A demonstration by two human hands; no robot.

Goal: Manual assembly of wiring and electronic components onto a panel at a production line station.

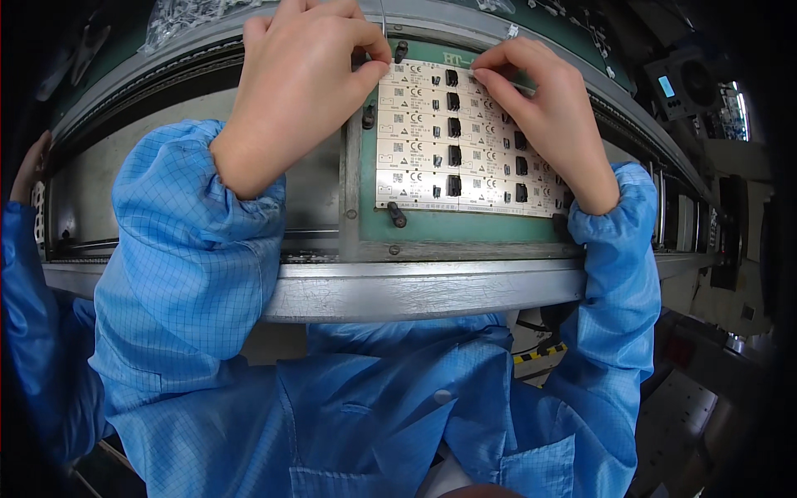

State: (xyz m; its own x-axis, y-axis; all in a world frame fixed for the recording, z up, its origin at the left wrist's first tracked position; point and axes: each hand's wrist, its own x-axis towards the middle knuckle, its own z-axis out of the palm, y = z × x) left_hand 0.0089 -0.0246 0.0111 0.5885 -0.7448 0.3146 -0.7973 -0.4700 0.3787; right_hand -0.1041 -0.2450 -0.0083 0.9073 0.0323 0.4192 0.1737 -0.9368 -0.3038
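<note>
A white panel of circuit boards (405, 199) lies in a green carrier (481, 228), with rows of black connectors (454, 155) standing on it. Over its upper left corner is my left hand (311, 70), thumb and forefinger pinched together; whatever is between them is hidden. My right hand (544, 104) reaches over the panel's upper right part. Its thumb and forefinger are closed near the top connector, and anything they hold is too small to make out. Black knobs (397, 216) sit around the panel's edge.
A metal rail (423, 290) runs along the near side of the conveyor. Clear bags of small white parts (187, 21) lie at the back left, with loose white parts (598, 37) at the back right. Another person's blue sleeve (29, 307) and hand (31, 170) are at the far left.
</note>
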